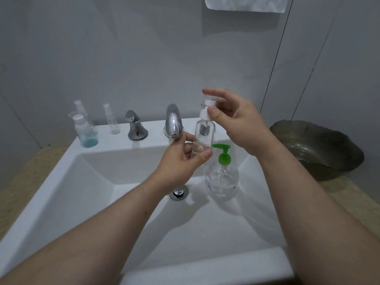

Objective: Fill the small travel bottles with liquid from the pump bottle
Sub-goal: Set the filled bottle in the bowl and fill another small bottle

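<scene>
Basin of the white ceramic sink (82,202) held the round clear plastic pump bottle with a green pump head (223,177), standing at 3 o'clock of the chrome drain (178,192). At its 11 o'clock the left hand (178,165) gripped the lower body of an upright slim clear travel bottle (203,136), while the right hand (238,124) pinched its white spray top (205,112). Farther back, at 9 o'clock, a small clear bottle holding blue liquid (86,132) and a narrow clear bottle (112,122) stood on the sink's ledge.

Left hand (178,162) grips travel bottle (204,138) low; right hand (238,125) fingers (214,112) pinch its top.
</scene>
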